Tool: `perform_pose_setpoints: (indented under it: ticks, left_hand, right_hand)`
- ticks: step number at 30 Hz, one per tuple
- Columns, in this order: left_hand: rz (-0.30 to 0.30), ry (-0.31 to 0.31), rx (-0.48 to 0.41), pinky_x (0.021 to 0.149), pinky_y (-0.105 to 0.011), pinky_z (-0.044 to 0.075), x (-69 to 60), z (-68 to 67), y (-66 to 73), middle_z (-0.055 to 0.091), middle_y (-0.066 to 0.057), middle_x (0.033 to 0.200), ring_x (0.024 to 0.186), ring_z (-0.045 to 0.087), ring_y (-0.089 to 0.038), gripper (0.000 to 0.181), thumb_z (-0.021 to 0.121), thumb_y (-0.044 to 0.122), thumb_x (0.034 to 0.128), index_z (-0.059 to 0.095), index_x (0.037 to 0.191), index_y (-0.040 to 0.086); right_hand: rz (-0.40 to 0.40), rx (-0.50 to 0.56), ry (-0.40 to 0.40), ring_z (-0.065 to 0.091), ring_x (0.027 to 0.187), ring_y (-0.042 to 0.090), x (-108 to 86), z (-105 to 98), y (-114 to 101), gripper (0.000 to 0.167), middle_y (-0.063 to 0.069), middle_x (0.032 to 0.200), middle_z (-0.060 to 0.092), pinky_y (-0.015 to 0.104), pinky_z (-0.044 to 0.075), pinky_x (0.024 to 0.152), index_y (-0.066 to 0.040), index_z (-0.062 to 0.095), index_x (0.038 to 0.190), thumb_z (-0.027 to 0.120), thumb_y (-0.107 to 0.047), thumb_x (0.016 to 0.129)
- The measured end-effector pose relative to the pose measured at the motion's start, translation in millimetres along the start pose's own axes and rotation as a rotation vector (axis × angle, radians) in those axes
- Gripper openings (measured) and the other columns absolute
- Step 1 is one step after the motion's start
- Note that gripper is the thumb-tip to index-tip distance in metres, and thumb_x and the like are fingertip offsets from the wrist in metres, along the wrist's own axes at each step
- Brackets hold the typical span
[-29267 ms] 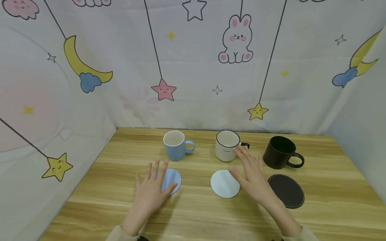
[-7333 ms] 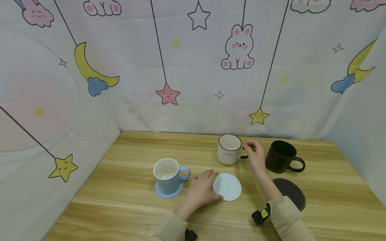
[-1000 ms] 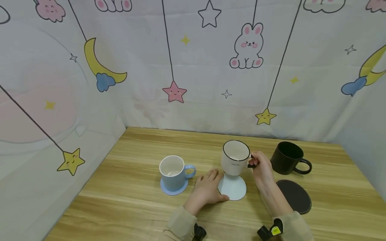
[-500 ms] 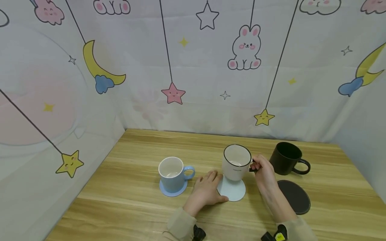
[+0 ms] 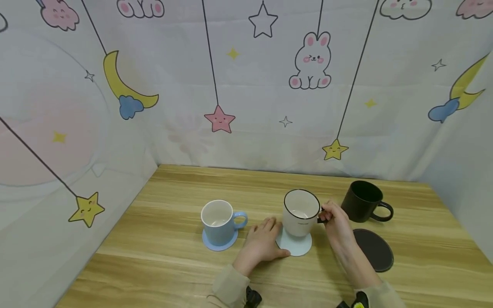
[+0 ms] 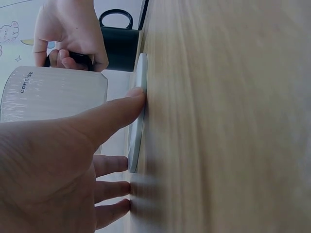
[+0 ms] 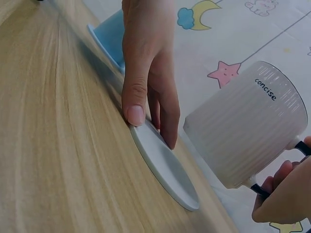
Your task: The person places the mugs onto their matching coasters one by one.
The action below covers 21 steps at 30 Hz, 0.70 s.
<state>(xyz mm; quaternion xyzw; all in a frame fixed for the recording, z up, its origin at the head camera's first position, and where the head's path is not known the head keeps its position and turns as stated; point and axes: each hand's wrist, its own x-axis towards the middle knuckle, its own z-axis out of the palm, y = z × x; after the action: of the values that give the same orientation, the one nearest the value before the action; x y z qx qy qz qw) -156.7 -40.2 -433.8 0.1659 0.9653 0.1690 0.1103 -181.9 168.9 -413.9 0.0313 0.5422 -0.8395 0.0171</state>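
My right hand (image 5: 336,220) grips the black handle of a white mug (image 5: 299,224) with a dark rim. In the right wrist view the white mug (image 7: 252,121) hangs tilted above a pale round coaster (image 7: 167,162), with a gap between them. My left hand (image 5: 262,241) rests at the left side of that coaster (image 5: 298,249). In the left wrist view the thumb of the left hand (image 6: 53,150) touches the coaster's edge (image 6: 138,131); its other fingers are fairly straight, with tips down by the table.
A blue mug (image 5: 218,226) stands on a blue coaster (image 5: 219,247) to the left. At the right are a black mug (image 5: 361,203) and, in front of it, a black coaster (image 5: 373,250). A patterned cloth (image 5: 254,94) hangs behind the wooden table (image 5: 154,265).
The right hand has brought the white mug from the back of the table forward and down over the pale coaster. The left hand has stayed by the coaster. Earlier, the blue mug went onto its coaster.
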Motion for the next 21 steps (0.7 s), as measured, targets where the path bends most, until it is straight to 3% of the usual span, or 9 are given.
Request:
perform_pose_setpoints:
  ticks: [21]
  left_hand:
    - [0.004, -0.010, -0.009, 0.116, -0.056, 0.025, 0.5, 1.8, -2.3, 0.029, -0.010, 0.158, 0.148, 0.025, -0.027, 0.088, 0.071, 0.054, 0.0798, 0.035, 0.149, 0.015]
  right_hand:
    - [0.025, -0.008, -0.013, 0.036, 0.068, 0.011, -8.5, -1.9, 8.0, 0.040, -0.005, 0.063, 0.034, 0.027, 0.028, 0.075, -0.014, 0.030, 0.061, 0.038, -0.006, 0.099]
